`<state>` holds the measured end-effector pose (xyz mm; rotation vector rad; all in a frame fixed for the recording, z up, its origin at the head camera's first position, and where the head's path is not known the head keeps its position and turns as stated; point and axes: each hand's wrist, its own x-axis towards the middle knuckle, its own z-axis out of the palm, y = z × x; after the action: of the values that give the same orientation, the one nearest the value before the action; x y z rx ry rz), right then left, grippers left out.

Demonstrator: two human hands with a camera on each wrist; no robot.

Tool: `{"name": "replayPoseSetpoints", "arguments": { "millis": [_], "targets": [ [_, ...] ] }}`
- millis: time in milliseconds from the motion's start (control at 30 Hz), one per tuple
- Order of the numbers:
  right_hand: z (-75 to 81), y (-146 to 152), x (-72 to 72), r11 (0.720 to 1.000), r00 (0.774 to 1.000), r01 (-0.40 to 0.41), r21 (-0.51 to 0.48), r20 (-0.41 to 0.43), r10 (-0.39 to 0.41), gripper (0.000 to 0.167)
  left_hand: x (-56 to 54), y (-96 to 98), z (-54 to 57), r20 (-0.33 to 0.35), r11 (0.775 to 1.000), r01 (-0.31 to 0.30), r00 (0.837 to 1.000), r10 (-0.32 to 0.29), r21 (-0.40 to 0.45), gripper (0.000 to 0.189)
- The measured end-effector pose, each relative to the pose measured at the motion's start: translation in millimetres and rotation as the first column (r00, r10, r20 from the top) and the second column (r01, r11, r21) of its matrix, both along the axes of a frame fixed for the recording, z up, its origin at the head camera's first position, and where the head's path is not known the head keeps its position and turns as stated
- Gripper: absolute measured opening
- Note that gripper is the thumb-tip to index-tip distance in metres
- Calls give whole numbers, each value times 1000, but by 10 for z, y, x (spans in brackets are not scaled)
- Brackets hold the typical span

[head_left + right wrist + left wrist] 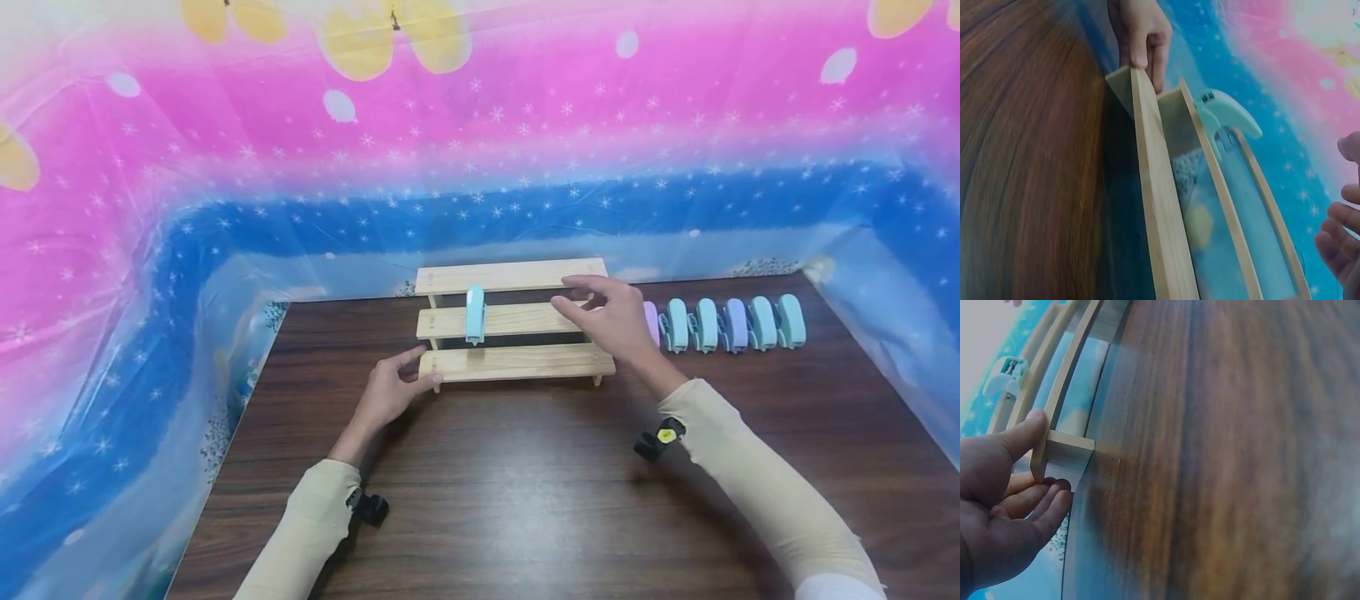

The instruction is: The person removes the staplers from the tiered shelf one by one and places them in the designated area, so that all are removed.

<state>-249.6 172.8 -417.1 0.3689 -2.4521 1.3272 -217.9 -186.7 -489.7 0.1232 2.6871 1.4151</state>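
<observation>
A light wooden three-step rack (517,364) stands on the table. My left hand (386,392) grips the left end of its lowest step, thumb on top and fingers underneath, as the left wrist view confirms. On the middle step, towards the left, a small mint-green stapler-like tool (476,315) stands upright; its exact kind is unclear. My right hand (611,315) hovers by the rack's right end, fingers spread and holding nothing. In the right wrist view, that hand (1344,225) appears apart from the steps at the right edge.
Right of the rack, a row of similar tools stands on the brown wooden table (495,475): a pink one (652,323) partly behind my right hand, a lavender one (736,325) and several mint ones (762,323). A patterned cloth (480,208) hangs behind the table.
</observation>
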Motion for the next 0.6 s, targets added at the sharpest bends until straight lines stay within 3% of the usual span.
{"name": "replayPoseSetpoints", "arguments": {
  "millis": [600],
  "targets": [
    [-157,-610,22,991,993,-105,-81,49,109,53,9,2,9,0,1000,-2,1000,2,17,67]
  ]
}}
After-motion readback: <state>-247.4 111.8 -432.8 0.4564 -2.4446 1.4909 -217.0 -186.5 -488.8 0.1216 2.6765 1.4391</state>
